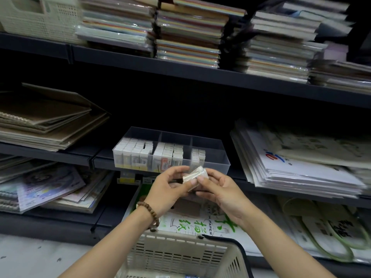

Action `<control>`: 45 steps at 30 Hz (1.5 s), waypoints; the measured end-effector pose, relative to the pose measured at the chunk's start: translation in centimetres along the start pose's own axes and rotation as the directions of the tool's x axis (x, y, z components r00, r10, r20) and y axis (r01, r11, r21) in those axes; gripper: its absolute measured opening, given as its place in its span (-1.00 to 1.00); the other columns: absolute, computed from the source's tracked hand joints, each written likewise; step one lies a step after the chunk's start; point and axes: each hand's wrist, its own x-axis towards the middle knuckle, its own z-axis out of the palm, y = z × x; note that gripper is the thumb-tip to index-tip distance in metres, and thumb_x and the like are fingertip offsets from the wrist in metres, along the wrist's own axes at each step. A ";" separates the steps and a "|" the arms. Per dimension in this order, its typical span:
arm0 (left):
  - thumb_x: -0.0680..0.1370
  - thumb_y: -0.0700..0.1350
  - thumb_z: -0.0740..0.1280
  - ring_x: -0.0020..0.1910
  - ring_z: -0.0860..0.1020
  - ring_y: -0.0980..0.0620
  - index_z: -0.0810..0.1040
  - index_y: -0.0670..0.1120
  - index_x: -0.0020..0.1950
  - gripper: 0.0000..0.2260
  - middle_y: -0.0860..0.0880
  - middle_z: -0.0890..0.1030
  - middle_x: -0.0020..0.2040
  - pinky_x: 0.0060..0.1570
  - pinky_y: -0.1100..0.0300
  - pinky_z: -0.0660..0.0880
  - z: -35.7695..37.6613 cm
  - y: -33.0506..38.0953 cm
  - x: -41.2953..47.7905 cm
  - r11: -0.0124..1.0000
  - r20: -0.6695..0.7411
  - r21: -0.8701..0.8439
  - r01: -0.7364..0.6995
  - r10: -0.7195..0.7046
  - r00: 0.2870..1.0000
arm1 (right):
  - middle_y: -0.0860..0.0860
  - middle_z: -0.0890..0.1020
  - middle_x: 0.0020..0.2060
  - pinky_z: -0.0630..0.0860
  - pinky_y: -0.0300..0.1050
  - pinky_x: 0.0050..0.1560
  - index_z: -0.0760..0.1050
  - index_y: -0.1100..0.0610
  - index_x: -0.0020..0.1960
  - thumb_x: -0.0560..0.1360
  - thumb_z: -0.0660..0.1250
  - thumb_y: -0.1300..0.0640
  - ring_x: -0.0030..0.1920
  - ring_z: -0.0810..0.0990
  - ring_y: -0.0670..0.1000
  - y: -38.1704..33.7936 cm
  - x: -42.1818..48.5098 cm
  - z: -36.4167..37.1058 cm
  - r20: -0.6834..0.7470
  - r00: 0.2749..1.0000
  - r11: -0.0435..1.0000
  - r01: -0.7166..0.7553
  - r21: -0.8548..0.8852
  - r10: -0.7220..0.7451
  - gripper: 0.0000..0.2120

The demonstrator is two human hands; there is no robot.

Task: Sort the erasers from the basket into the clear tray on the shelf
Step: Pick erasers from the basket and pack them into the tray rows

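A clear tray point(216, 157) with three compartments stands on the middle shelf. Its left and middle compartments are packed with upright wrapped erasers point(138, 153); the right one holds only a few at its left side. Just in front of the tray, my left hand point(168, 187) and my right hand point(220, 189) together hold a small stack of wrapped erasers point(195, 175) between the fingertips. A beige slotted basket point(180, 255) sits below my forearms at the bottom of the view; its contents are mostly hidden.
Brown sketchbooks point(46, 121) lie left of the tray and a pile of white paper pads point(301, 161) lies right of it. Stacks of coloured paper point(186, 37) fill the upper shelf. Sketch paper packs point(200, 223) fill the lower shelf behind the basket.
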 end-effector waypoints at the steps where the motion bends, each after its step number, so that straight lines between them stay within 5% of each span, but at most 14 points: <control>1: 0.41 -0.04 0.43 -0.12 0.65 0.11 0.49 0.01 0.23 -0.59 0.02 0.58 0.10 -0.17 0.29 0.57 0.1 0.1 0.3 1.000 -0.012 -0.011 0.000 0.000 1.000 | 0.07 0.67 0.05 0.59 -0.23 -0.05 0.52 0.12 0.20 0.50 0.34 0.13 0.02 0.66 0.01 -0.4 0.3 -0.2 0.006 1.000 0.999 0.009 -0.042 -0.009 -0.72; 6: 0.42 0.22 0.22 0.20 0.44 0.27 0.36 0.13 0.32 -0.51 0.20 0.48 0.22 0.23 0.26 0.40 -1.6 0.9 1.5 0.949 -0.077 0.285 -0.131 0.159 0.984 | 0.10 0.68 0.00 0.59 -0.24 0.01 0.51 0.21 0.19 0.54 0.29 0.16 -0.05 0.64 0.01 -4.6 3.3 -3.2 -0.055 0.995 0.968 0.070 -0.240 -0.086 -0.74; 13: 0.46 0.30 -0.02 0.50 -0.01 0.17 0.18 0.05 0.49 -0.35 0.11 0.17 0.50 0.43 0.24 -0.13 -4.3 -0.4 3.2 0.620 -0.021 0.774 -0.126 0.225 0.974 | 0.10 0.66 -0.05 0.60 -0.26 -0.07 0.49 0.18 0.15 0.54 0.30 0.13 -0.08 0.64 -0.01 -6.2 8.3 -6.4 -0.053 0.997 0.913 -0.069 -0.403 0.052 -0.79; 22: 0.51 0.32 -0.06 0.50 -0.01 0.17 0.22 0.06 0.47 -0.40 0.13 0.20 0.48 0.43 0.26 -0.21 -4.6 -2.3 3.7 0.553 -0.014 0.820 -0.149 0.279 0.960 | 0.08 0.65 -0.04 0.60 -0.27 -0.02 0.42 0.28 0.27 0.55 0.29 0.17 -0.02 0.64 0.01 -5.0 10.5 -6.6 -0.002 0.997 0.845 -0.072 -0.529 0.083 -0.67; 27: 0.49 0.35 -0.11 0.49 -0.01 0.18 0.17 0.05 0.48 -0.35 0.12 0.19 0.49 0.42 0.27 -0.22 -4.4 -2.5 3.7 0.538 -0.028 0.831 -0.142 0.296 0.955 | 0.11 0.55 0.18 0.54 -0.10 0.15 0.34 0.25 0.38 0.54 0.30 0.14 0.14 0.57 0.06 -5.0 10.5 -6.0 0.014 1.000 0.709 0.013 -0.705 -0.005 -0.55; 30: 0.49 0.35 -0.12 0.49 -0.03 0.19 0.15 0.05 0.49 -0.35 0.12 0.17 0.49 0.41 0.28 -0.23 -4.3 -2.5 3.7 0.544 -0.031 0.828 -0.139 0.291 0.956 | 0.09 0.58 0.12 0.52 -0.15 0.15 0.38 0.21 0.34 0.50 0.36 0.16 0.16 0.56 0.04 -4.6 10.2 -5.5 0.060 0.997 0.634 0.075 -0.769 -0.045 -0.56; 35: 0.48 0.34 -0.10 0.49 -0.03 0.19 0.16 0.06 0.48 -0.35 0.14 0.19 0.48 0.42 0.26 -0.22 -4.2 -2.6 3.7 0.545 -0.040 0.829 -0.130 0.289 0.956 | 0.06 0.57 0.12 0.50 -0.15 0.16 0.44 0.15 0.28 0.46 0.42 0.13 0.15 0.55 0.00 -4.0 10.0 -5.3 0.004 0.999 0.658 0.030 -0.752 -0.041 -0.58; 45: 0.51 0.35 -0.12 0.49 -0.02 0.17 0.19 0.05 0.46 -0.38 0.13 0.22 0.47 0.45 0.23 -0.22 -4.0 -2.7 3.9 0.530 -0.049 0.838 -0.128 0.306 0.951 | 0.01 0.55 0.02 0.53 -0.40 -0.18 0.42 0.21 0.25 0.43 0.40 -0.10 -0.05 0.57 -0.14 -4.4 10.9 -5.0 -0.050 0.995 0.635 -0.090 -0.767 0.081 -0.47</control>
